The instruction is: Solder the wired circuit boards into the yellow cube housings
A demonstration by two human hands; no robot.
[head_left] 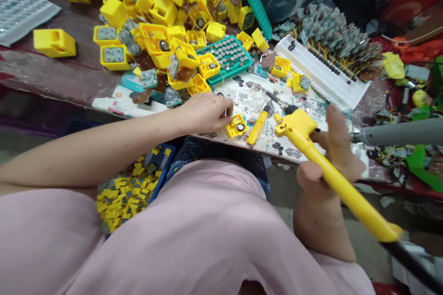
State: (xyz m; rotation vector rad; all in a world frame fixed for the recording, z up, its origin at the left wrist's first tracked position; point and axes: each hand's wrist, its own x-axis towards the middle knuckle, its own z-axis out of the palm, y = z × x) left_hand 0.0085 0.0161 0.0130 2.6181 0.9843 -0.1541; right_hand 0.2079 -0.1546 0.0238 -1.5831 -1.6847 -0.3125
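My left hand point(206, 111) has its fingers curled together, pinching the left edge of a small open yellow plastic case point(237, 126). A round metal-rimmed part sits inside that case. In my right hand point(337, 147) is a yellow soldering gun point(320, 163), held aslant with its tip toward the upper left and a black cord at its rear. Between the hands a short yellow-handled tool point(258, 127) lies on the printed cardboard point(252, 101). Just beyond, a green tray point(226, 59) holds rows of round silver cells.
A large pile of yellow cases point(166, 9) covers the back left. At right stands a white rack point(318, 71) beside grey wired modules point(337, 32). A grey cylinder point(401, 132) juts in from the right. Below the table edge, a blue bin point(166, 161) holds yellow pieces.
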